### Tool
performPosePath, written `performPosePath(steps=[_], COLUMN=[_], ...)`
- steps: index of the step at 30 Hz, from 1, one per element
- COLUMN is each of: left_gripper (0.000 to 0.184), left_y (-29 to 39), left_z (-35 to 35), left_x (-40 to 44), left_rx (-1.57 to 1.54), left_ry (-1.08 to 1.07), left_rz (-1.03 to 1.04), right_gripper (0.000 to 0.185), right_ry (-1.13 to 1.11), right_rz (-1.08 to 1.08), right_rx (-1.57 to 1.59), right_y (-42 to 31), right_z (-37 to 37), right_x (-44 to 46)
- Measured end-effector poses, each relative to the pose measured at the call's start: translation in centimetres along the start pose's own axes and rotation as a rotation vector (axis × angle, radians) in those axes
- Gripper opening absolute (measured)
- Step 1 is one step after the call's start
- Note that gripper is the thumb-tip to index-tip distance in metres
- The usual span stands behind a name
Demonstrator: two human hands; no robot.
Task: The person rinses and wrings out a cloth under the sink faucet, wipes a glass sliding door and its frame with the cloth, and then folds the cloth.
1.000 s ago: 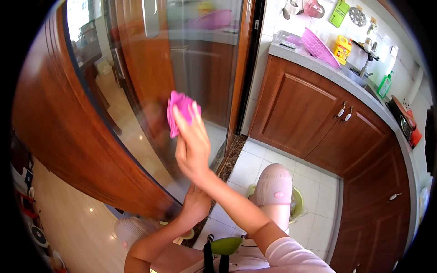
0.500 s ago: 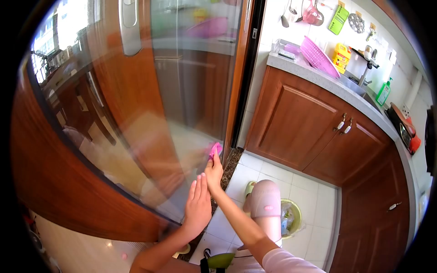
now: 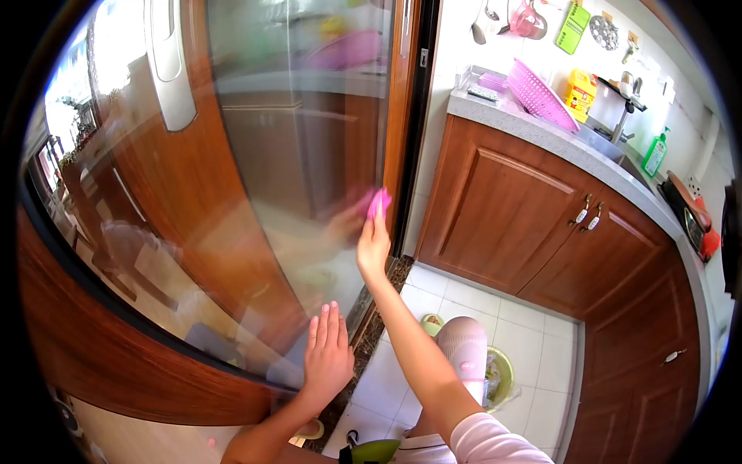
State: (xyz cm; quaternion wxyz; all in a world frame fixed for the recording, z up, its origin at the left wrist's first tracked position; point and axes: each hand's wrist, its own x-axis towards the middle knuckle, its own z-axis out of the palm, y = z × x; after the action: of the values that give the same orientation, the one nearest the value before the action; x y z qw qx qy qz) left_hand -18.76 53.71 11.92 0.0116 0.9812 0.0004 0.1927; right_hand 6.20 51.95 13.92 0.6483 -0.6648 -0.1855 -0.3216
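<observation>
A glass door panel (image 3: 263, 162) in a brown wooden frame fills the left side, reflecting the room. My right hand (image 3: 374, 246) presses a bright pink cloth (image 3: 379, 203) against the glass beside the right-hand frame edge. Its fingers are closed over the cloth, which they partly hide. Lower down, my left hand (image 3: 329, 359) is held up flat by the glass, fingers straight and close together, with nothing in it. Whether its palm touches the pane I cannot tell. A silver door handle (image 3: 171, 73) sits at upper left.
Brown cabinets (image 3: 510, 201) carry a grey counter (image 3: 533, 120) with a pink basket (image 3: 537, 94), yellow bottle (image 3: 580, 93) and green soap bottle (image 3: 655, 153). Beside my knee, a green bin (image 3: 504, 371) stands on white floor tiles (image 3: 533, 340). A dark stone threshold (image 3: 367, 325) runs below the door.
My right hand has moved up the glass with the pink cloth, away from my left hand. The left hand stays low, almost in place. The camera view has shifted slightly.
</observation>
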Motion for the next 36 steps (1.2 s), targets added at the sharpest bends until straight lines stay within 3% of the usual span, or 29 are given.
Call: performPosePath(steps=[2, 5, 10, 12, 15, 19, 20, 21, 22, 23, 26, 27, 30, 32, 33, 36], left_gripper=[0.063, 0.063, 0.055, 0.054, 0.054, 0.056, 0.056, 0.057, 0.057, 0.058, 0.058, 0.057, 0.056, 0.054, 0.053, 0.053], left_y=[-0.1, -0.4, -0.2, -0.1, 0.0, 0.0, 0.1, 0.2, 0.2, 0.2, 0.2, 0.1, 0.0, -0.1, -0.2, 0.0], left_z=[-0.1, -0.2, -0.5, -0.5, -0.7, -0.5, -0.6, -0.7, -0.8, -0.9, -0.8, -0.6, -0.4, 0.4, 0.8, 1.3], left_x=[0.0, 0.1, 0.3, 0.3, 0.4, 0.3, 0.4, 0.3, 0.4, 0.5, 0.4, 0.4, 0.5, 0.3, 0.3, 0.4], left_rx=[0.032, 0.049, 0.047, 0.064, 0.046, 0.068, 0.075, 0.083, 0.089, 0.095, 0.073, 0.061, 0.045, 0.048, 0.048, 0.065], left_ry=[-0.006, -0.020, -0.003, -0.010, -0.010, -0.019, -0.027, -0.039, -0.046, -0.054, -0.059, -0.052, -0.044, -0.047, -0.049, -0.074], left_rz=[0.020, 0.034, 0.015, 0.018, 0.021, 0.017, 0.019, 0.020, 0.020, 0.020, 0.020, 0.018, 0.014, 0.020, 0.024, 0.017], right_gripper=[0.054, 0.053, 0.057, 0.052, 0.050, 0.059, 0.064, 0.069, 0.072, 0.065, 0.053, 0.044, 0.045, 0.043, 0.043, 0.043], right_ry=[-0.214, -0.161, -0.026, -0.030, 0.035, -0.088, -0.111, -0.220, -0.235, -0.316, -0.247, -0.131, -0.012, 0.039, 0.092, -0.032], right_rz=[0.419, 0.216, -0.377, -0.276, -0.191, -0.019, 0.105, 0.377, 0.422, 0.592, 0.609, 0.444, 0.129, 0.097, -0.046, -0.067], right_rx=[-0.008, 0.051, 0.124, 0.135, 0.065, -0.031, -0.077, -0.158, -0.250, -0.329, -0.262, -0.196, 0.080, 0.217, 0.165, 0.266], right_y=[1.2, -2.3, -14.2, -14.4, -8.9, 0.7, 3.5, 6.1, 8.3, 8.7, 10.4, 9.2, 4.4, 0.4, -1.0, -0.6], right_z=[-2.2, -2.5, 0.4, 1.2, 1.6, -0.3, -0.9, -1.8, -2.3, -3.0, -3.4, -3.3, -2.3, -1.4, -1.1, 0.1], right_x=[-3.4, -3.7, 7.8, 12.2, 12.7, 1.7, -2.3, -6.3, -9.9, -11.6, -13.1, -11.2, -1.2, 5.6, 8.2, 11.0])
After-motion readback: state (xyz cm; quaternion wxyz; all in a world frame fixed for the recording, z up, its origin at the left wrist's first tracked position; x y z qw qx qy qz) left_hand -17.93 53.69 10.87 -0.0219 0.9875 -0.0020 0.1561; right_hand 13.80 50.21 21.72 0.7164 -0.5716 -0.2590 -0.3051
